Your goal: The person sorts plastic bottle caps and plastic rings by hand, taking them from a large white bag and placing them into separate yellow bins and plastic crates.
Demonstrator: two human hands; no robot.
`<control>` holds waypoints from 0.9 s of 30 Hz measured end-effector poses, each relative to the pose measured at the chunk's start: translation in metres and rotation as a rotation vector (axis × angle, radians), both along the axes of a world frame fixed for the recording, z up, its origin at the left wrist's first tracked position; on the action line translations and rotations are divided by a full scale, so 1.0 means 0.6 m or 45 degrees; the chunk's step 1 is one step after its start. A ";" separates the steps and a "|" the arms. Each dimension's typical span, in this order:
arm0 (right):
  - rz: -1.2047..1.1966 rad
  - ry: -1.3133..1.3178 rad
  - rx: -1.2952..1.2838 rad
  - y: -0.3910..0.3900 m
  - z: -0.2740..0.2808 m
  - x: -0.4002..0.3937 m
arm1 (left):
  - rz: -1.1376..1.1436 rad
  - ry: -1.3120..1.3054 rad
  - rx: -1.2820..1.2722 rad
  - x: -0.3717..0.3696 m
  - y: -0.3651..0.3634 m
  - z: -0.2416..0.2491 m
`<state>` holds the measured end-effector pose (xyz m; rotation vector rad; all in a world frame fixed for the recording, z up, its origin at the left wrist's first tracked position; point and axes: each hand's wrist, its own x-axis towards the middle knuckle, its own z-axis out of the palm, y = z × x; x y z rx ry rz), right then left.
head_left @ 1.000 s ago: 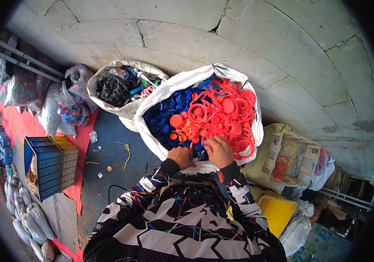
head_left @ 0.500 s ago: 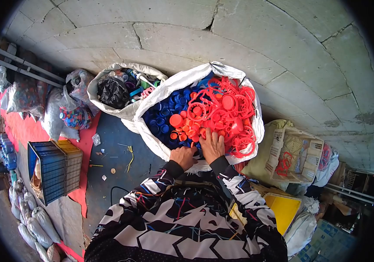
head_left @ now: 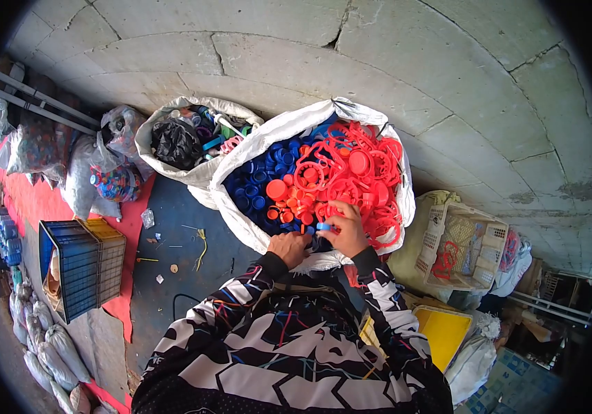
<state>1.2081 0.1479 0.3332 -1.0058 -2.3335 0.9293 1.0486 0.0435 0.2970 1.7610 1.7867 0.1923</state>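
Note:
A large white sack (head_left: 240, 231) stands open before me, filled with blue caps (head_left: 282, 157), orange-red caps (head_left: 301, 196) and red plastic rings and handles (head_left: 361, 162). At its near edge, my right hand (head_left: 346, 231) pinches a light blue bottle cap (head_left: 323, 226) between thumb and fingers. Close beside it on the left, my left hand (head_left: 289, 248) is closed at the sack's near rim. Its fingertips point into the caps, and what they hold, if anything, is hidden. Something dark lies between the two hands.
Behind on the left, a second sack (head_left: 145, 141) holds a black bag and mixed plastic pieces. A blue and yellow crate (head_left: 92, 265) stands left; a cream crate (head_left: 475, 276) with red pieces sits right. Along the back runs a block wall (head_left: 275, 69). Filled bags (head_left: 57, 355) lie far left.
My right hand has lifted slightly from the orange-red caps and turned, and a light blue bottle cap now shows in its fingers. My left hand has stayed nearly in place.

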 end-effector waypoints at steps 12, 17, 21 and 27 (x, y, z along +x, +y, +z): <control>-0.401 1.364 -1.554 -0.018 -0.013 0.080 | -0.061 -0.068 -0.179 0.002 0.021 0.006; -0.396 0.590 -1.017 -0.063 -0.055 0.068 | -0.023 -0.024 -0.154 0.004 0.015 0.009; -0.260 -0.387 -0.135 -0.100 -0.027 0.036 | -0.039 -0.041 -0.152 0.000 0.015 0.004; -0.216 -0.901 0.007 -0.111 -0.044 -0.005 | 0.024 -0.159 -0.062 -0.007 0.010 -0.011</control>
